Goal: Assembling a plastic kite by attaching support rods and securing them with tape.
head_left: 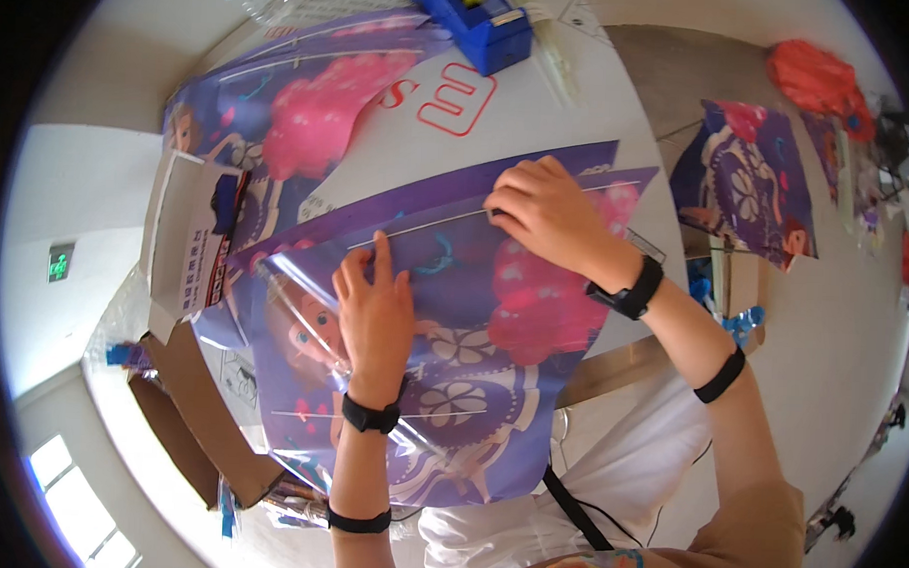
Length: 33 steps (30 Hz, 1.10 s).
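Observation:
A large purple printed sheet [451, 394] with pink clusters, white flowers and a cartoon figure lies over the table's near side, under a shiny clear layer. My left hand [375, 316] rests flat on it, index finger stretched out to a thin white strip [426, 226] along its upper part. Farther right, my right hand [549, 212] is closed, fingertips pinched at the strip's line. Something small and dark shows at those fingertips, too hidden to name. Just beyond lies another purple edge [458, 174]. Both wrists wear black bands.
A blue tape dispenser [488, 30] stands on the white table [582, 83] at the far side. More printed sheets lie far left [320, 109] and right [748, 179]. An open white box [191, 235] and a brown carton [195, 415] are on the left.

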Tool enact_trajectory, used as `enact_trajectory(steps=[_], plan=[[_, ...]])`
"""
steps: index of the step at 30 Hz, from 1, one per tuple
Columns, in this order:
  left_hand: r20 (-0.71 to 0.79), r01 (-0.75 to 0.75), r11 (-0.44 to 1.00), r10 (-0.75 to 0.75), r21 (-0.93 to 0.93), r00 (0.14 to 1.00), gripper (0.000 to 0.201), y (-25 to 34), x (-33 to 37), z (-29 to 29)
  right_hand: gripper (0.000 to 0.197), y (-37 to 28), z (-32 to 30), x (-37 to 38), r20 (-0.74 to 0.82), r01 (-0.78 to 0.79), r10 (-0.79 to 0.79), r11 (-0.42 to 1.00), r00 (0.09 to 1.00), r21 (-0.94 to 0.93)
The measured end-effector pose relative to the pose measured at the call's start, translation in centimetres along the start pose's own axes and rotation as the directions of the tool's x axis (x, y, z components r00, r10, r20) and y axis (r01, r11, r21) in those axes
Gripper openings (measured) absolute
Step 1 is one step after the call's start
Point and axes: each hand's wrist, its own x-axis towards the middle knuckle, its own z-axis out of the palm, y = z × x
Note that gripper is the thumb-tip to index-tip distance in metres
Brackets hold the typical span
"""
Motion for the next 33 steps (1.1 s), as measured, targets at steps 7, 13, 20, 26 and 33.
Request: enact_trajectory(steps=[7,13,20,26,33], plan=[[0.016,0.012,1.0,-0.012,0.002,1.0,0.049,0.0,-0.1,-0.4,0.017,-0.5,0.0,-0.1,0.015,-0.039,0.039,0.999,0.999,-0.022],[0.015,0.013,1.0,-0.013,-0.003,1.0,0.049,0.1,-0.1,-0.4,0.015,0.7,-1.0,-0.8,-0.037,-0.049,0.047,0.997,0.998,-0.055],[0.017,0.026,0.999,-0.026,0.018,0.999,0.05,0.0,-0.1,-0.4,0.015,1.1,-1.2,-1.2,0.002,-0.065,0.065,0.996,0.998,-0.054],[0.021,0.03,1.0,-0.03,-0.004,0.999,0.05,0.1,-0.1,0.0,0.015,1.4,-1.3,-1.3,-0.004,-0.062,0.062,0.997,0.998,-0.05],[0.014,0.031,1.0,-0.031,0.006,0.999,0.057,-0.4,-0.2,-0.5,0.015,0.9,-1.1,-0.8,-0.019,-0.055,0.054,0.997,0.998,-0.055]])
